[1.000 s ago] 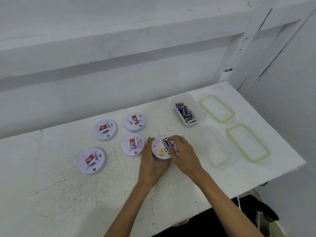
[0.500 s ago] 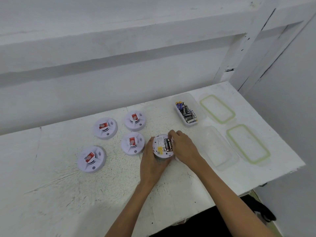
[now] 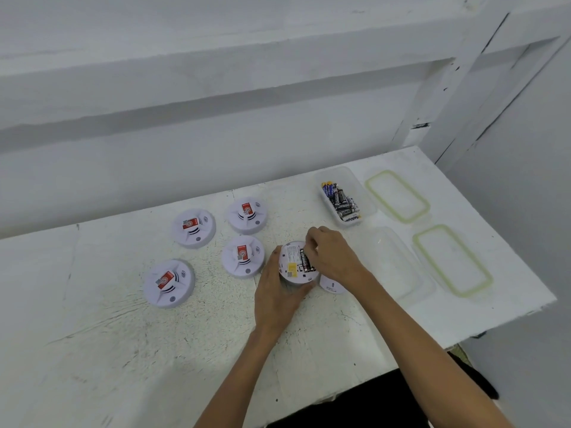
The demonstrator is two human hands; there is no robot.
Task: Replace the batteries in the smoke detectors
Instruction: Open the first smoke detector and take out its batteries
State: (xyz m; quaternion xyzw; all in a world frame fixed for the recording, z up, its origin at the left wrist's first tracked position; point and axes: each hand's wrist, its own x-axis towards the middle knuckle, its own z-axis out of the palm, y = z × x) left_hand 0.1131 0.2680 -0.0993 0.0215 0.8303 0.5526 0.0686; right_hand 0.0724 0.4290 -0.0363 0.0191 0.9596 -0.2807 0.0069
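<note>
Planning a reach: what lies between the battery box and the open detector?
Head view: bare table, then the right hand pinching a battery in the detector.

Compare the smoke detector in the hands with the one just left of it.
The held detector is back up, battery exposed; the neighbour detector lies face up, red label showing. The left hand grips the held detector, the right hand pinches its battery; the neighbour detector is untouched. Both are round and white.

Diffuse, cool light was spread evenly; a soft shadow was cast beneath the white painted wall ledge (image 3: 216, 75); frame edges were slightly bowed.
</note>
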